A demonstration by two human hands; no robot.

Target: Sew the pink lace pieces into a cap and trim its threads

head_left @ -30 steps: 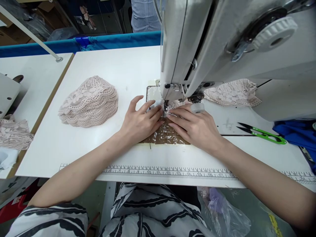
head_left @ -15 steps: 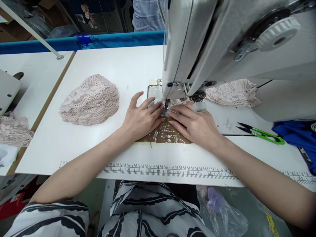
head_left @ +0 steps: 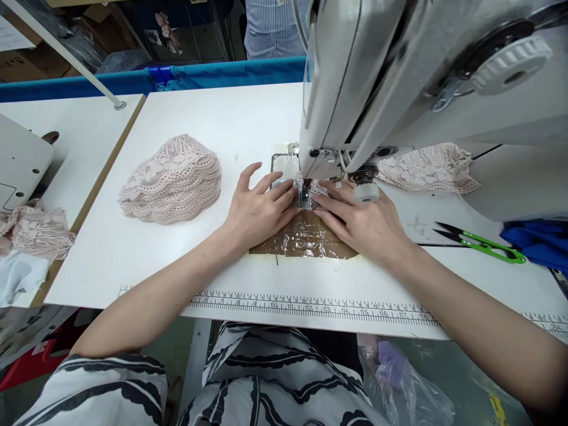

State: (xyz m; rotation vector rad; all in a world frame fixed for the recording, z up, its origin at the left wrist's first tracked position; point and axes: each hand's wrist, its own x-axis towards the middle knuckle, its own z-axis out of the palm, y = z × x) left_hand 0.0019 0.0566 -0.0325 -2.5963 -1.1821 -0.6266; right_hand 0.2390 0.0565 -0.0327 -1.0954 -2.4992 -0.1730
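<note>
Both hands rest at the presser foot of a white sewing machine. My left hand lies to the left of the foot, its fingers spread and their tips at the edge of a small lace piece. On the right, my right hand has its fingers over that lace, pressing it flat beside the foot; part of the lace is hidden under the fingers and machine head. Below the fingertips, shiny brown tape covers the table. A stack of pale pink lace pieces sits left of my left hand.
More lace lies behind my right hand. Green-handled snips and blue cloth are at the right. A printed ruler runs along the front edge. Another machine stands left; a person in stripes is beyond the table.
The whole view has shifted, so the table and machine appear slightly farther right. Both hands stay by the presser foot, with my right hand's fingers slightly farther from my left hand.
</note>
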